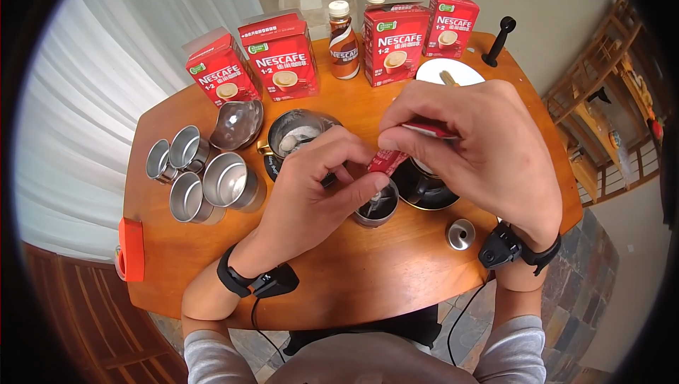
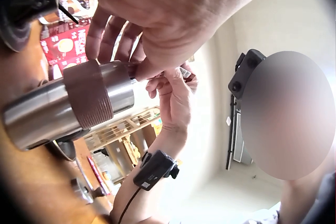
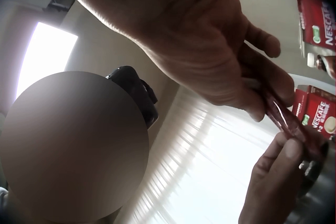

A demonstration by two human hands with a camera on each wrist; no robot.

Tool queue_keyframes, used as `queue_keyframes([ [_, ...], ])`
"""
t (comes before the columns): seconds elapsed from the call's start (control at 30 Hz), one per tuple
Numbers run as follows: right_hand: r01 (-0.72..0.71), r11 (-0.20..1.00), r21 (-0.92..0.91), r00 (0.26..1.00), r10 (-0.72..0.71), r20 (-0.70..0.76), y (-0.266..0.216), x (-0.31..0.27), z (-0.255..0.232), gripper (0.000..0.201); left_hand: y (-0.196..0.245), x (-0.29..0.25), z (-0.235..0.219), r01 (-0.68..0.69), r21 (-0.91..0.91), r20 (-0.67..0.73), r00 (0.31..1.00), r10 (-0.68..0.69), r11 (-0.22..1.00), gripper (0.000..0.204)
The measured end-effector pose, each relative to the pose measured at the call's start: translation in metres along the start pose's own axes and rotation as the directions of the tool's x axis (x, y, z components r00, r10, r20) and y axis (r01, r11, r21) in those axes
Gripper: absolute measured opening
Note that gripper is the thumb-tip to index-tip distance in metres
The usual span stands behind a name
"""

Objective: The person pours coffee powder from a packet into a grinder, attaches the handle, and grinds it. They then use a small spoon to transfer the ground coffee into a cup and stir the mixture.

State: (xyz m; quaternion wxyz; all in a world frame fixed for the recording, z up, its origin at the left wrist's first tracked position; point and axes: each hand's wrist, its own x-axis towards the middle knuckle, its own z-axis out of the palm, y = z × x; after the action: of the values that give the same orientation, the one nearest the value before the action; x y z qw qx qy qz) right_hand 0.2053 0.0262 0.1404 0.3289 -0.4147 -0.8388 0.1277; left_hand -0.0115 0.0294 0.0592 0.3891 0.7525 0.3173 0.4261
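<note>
A red coffee stick sachet (image 1: 386,162) slants down over the mouth of a steel tumbler (image 1: 377,208). My left hand (image 1: 316,180) pinches the sachet low down, close to the rim, its thumb along one side. Higher up, my right hand (image 1: 481,145) grips the other end between thumb and curled fingers. In the right wrist view the sachet (image 3: 283,115) stretches between the two hands. The left wrist view shows the tumbler's brown ribbed sleeve (image 2: 88,95) beneath my left hand. Inside the tumbler a metal piece shows at the mouth.
Behind the hands stand red Nescafe boxes (image 1: 279,59) and a coffee bottle (image 1: 344,43). Several steel cups (image 1: 232,182) and a glass bowl (image 1: 238,125) are on the left. A dark bowl with white powder (image 1: 303,131), a white plate (image 1: 467,71) and a small steel funnel (image 1: 461,234) surround the tumbler.
</note>
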Motion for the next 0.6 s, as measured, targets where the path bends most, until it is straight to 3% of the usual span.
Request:
queue_keyframes([
  [0.1, -0.001, 1.000, 0.006, 1.000, 0.001, -0.015, 0.000, -0.001, -0.003, 0.013, -0.002, 0.000, -0.002, -0.059, 0.056, 0.023, 0.998, 0.057, 0.997, 0.013],
  [0.33, -0.026, 0.998, -0.065, 1.000, 0.027, 0.014, 0.001, -0.002, -0.010, 0.014, 0.000, 0.001, -0.001, -0.009, 0.021, 0.010, 1.000, 0.009, 1.000, 0.014],
  [0.6, -0.059, 0.998, 0.026, 0.998, 0.059, 0.000, -0.002, -0.003, -0.016, 0.013, 0.003, 0.003, -0.003, -0.023, 0.047, -0.013, 1.000, 0.024, 0.999, 0.013],
])
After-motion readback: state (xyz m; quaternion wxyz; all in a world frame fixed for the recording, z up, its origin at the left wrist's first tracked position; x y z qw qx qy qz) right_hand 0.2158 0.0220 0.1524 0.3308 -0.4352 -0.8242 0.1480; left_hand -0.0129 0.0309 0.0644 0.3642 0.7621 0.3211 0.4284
